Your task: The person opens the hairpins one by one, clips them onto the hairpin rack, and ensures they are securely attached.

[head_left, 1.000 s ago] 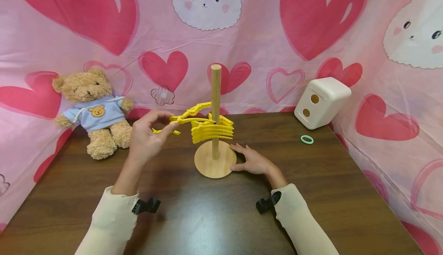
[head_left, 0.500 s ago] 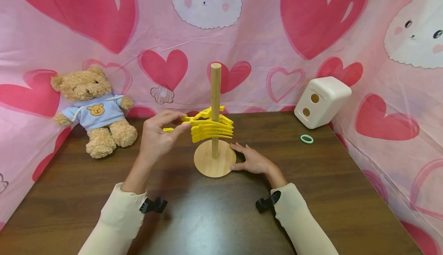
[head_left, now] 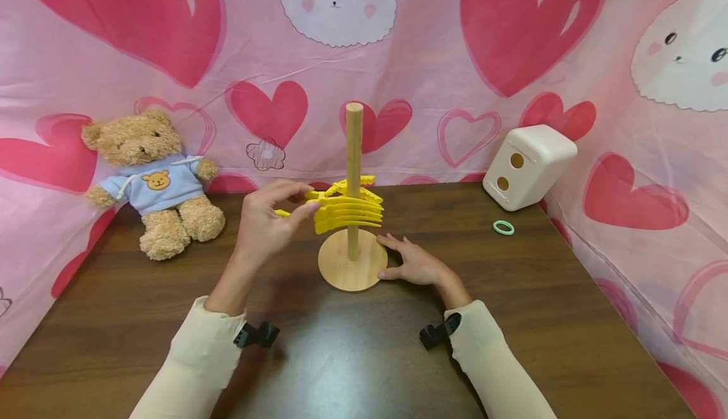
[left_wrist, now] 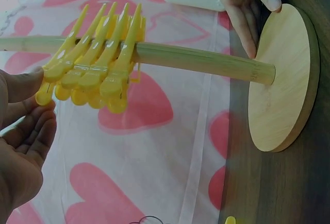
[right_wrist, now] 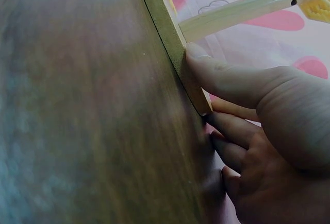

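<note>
A wooden post rises from a round wooden base on the table. Several yellow hair clips sit stacked across the post, their prongs pointing right in the head view. My left hand pinches the handle end of the topmost hair clip between thumb and fingers; this clip lies across the post against the others. My right hand rests at the right rim of the base, thumb and extended fingers spread along its edge. Another yellow clip is partly hidden behind my left hand.
A teddy bear in a blue top sits at the back left. At the back right stands a white box with round holes, with a green ring in front. A pink heart-printed cloth hangs behind the table.
My left hand has moved right with the pinched clip, bringing it from left of the post in line above the stacked clips. My right hand has stayed at the base.
</note>
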### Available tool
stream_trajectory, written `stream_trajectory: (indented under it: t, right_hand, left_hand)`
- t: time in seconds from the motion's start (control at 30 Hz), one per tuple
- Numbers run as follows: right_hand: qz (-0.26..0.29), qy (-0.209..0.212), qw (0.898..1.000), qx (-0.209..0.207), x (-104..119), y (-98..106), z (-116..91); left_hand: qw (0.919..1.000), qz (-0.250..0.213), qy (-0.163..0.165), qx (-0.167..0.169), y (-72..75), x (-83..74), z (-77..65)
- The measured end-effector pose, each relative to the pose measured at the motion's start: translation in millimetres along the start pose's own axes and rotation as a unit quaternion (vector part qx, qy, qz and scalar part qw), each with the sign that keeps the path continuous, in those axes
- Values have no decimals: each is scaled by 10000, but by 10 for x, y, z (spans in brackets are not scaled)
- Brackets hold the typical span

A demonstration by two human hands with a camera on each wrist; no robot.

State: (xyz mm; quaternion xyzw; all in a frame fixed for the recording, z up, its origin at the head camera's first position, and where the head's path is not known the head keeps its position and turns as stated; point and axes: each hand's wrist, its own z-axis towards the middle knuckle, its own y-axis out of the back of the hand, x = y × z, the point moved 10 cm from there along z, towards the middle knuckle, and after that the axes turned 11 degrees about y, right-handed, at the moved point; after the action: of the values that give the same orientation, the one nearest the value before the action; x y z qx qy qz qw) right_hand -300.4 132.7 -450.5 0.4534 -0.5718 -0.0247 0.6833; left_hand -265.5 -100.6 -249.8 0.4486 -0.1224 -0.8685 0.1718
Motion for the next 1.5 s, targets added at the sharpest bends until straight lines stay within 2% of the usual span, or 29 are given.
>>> stream_trajectory:
  t: [0.4, 0.8, 1.03, 1.23, 1.5]
  right_hand:
    - [1, -27, 10000, -57, -2, 3, 0]
    - [1, -31, 10000, -25, 12, 1, 1]
    - [-172, 138, 9997, -52, 40, 9, 13]
    - [-131, 97, 9999, -45, 35, 7, 10]
    - [-131, 49, 9999, -31, 18, -2, 4]
  left_hand:
    - [10000, 12, -30, 46, -41, -36, 24]
    - [9997, -35, -203, 125, -87, -75, 7]
    - [9996, -173, 21, 240, -105, -6, -2]
    - [9988, -223, 270, 342, -125, 66, -2]
    - [9981, -303, 356, 398, -137, 96, -20]
